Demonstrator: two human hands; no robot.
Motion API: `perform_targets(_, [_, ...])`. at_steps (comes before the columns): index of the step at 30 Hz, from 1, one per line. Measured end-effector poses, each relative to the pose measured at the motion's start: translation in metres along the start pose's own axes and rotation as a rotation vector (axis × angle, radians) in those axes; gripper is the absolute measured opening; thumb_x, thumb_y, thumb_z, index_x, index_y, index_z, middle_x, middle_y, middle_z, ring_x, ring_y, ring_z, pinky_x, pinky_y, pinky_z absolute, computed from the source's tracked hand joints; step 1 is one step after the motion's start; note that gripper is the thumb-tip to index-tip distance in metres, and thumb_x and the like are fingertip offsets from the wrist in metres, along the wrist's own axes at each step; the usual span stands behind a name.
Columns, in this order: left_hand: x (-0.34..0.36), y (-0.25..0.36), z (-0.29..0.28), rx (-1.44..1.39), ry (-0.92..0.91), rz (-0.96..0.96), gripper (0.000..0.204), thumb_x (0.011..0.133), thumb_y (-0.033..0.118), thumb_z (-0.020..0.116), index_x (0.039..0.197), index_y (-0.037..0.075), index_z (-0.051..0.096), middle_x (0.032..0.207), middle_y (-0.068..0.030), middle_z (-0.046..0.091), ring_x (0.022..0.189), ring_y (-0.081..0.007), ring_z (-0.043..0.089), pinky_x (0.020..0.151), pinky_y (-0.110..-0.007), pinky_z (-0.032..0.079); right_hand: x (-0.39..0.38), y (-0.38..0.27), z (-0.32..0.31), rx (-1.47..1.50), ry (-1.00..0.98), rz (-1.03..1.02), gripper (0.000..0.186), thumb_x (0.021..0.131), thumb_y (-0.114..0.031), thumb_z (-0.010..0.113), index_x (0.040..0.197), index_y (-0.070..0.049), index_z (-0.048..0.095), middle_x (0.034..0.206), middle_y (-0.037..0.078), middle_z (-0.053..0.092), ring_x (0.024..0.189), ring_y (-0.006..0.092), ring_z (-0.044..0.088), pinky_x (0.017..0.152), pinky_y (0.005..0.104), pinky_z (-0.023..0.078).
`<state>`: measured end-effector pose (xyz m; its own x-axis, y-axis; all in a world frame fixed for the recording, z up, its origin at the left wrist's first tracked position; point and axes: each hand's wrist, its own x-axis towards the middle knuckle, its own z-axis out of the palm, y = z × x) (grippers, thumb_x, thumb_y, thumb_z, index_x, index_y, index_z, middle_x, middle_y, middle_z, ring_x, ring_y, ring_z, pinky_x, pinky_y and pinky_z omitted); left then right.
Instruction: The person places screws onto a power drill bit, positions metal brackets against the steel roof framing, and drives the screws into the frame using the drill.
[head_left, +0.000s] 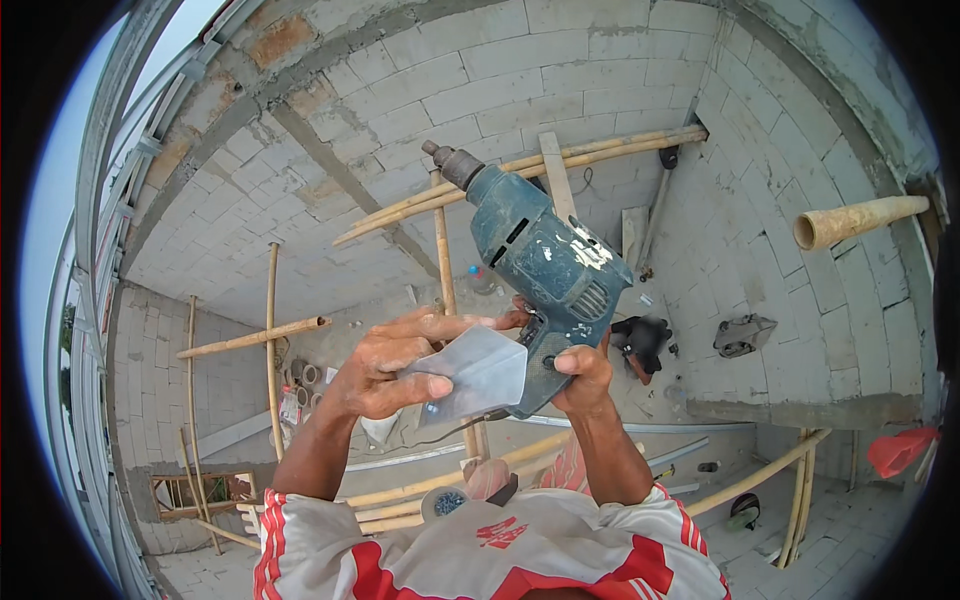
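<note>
A worn blue-green power drill [545, 245] is held up in front of me, its chuck [455, 165] pointing to the upper left. My right hand [585, 380] is wrapped round its handle, with the thumb on the near side. In my left hand [400, 365] is a bent, smooth, light-grey sheet piece [480, 370], gripped with the thumb across its left edge; whether it is metal or plastic I cannot tell. My left index finger reaches behind this piece to the drill near its trigger area. The sheet piece covers part of the drill's handle.
Bamboo poles [640, 143] cross below the drill, and others [580, 445] run close by me. A tub of small fasteners [443, 503] sits near my chest. Far below, a person in dark clothes [642, 342] is on the floor. Grey block walls [480, 85] surround the room.
</note>
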<state>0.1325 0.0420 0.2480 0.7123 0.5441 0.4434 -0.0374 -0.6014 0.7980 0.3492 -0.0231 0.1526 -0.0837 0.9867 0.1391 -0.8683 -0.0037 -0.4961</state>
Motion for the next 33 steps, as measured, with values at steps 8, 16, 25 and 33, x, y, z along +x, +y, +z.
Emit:
perform_targets(8, [0.018,-0.006,0.009,0.103,-0.344,-0.101,0.024,0.082,0.02,0.07,0.087,-0.003,0.07,0.132,-0.0201,0.059,0.091,-0.0312,0.061,0.081,-0.043,0.048,-0.009,0.022,-0.026,0.113,0.021,-0.038,0.079,0.062,-0.011,0.063,0.136,0.007,0.038,0.122,0.02,0.057,0.103,0.0295,0.064,0.09,0.0406,0.056])
perform_targets(16, [0.009,-0.019,0.005,0.024,-0.335,-0.177,0.024,0.083,0.019,0.069,0.094,-0.003,0.071,0.132,-0.0199,0.058,0.097,-0.0329,0.061,0.086,-0.045,0.048,0.005,0.016,-0.008,0.014,-0.098,-0.039,0.094,0.061,-0.022,0.072,0.142,0.008,0.034,0.135,0.032,0.046,0.122,0.0391,0.053,0.095,0.0451,0.053])
perform_targets(25, [-0.011,-0.053,-0.018,-0.786,0.062,-0.226,0.041,0.086,0.048,0.065,0.1,0.01,0.072,0.142,-0.0209,0.048,0.119,-0.035,0.05,0.098,-0.049,0.041,-0.002,0.01,-0.018,0.089,-0.217,0.101,0.094,0.063,-0.015,0.076,0.138,0.017,0.03,0.135,0.041,0.04,0.094,0.0485,0.066,0.075,0.0529,0.06])
perform_targets(33, [0.012,-0.069,0.001,-1.175,0.289,-0.158,0.033,0.088,0.046,0.064,0.098,0.015,0.071,0.15,-0.0188,0.036,0.136,-0.0387,0.036,0.105,-0.056,0.039,-0.004,0.01,0.007,0.104,-0.201,0.112,0.083,0.062,-0.014,0.07,0.133,0.014,0.038,0.117,0.033,0.056,0.086,0.0433,0.069,0.071,0.0472,0.062])
